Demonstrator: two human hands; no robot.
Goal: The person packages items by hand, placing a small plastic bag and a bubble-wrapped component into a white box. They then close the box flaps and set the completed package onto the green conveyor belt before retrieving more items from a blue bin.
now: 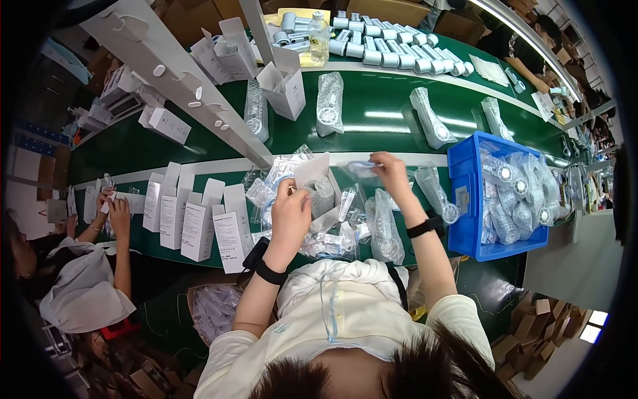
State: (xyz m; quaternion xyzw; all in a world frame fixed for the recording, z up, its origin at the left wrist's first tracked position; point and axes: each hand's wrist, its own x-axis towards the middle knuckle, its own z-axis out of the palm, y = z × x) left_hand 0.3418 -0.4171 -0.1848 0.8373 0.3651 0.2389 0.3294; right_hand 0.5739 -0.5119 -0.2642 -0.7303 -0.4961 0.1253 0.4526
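My left hand is closed on an open white carton, which stands tilted with its flap up above the table's near side. Raised to the right of the carton, my right hand pinches a small see-through plastic packet; what is inside it is blurred. Beneath both hands lies a pile of small bagged parts. A bubble-wrapped device rests just right of the pile, and another wrapped device lies beyond my right forearm.
A blue crate full of wrapped devices stands at the right. White cartons line the left side, near a co-worker's hands. Across the green conveyor lie wrapped devices, with grey-blue devices and a bottle behind. A slanted metal post rises at left.
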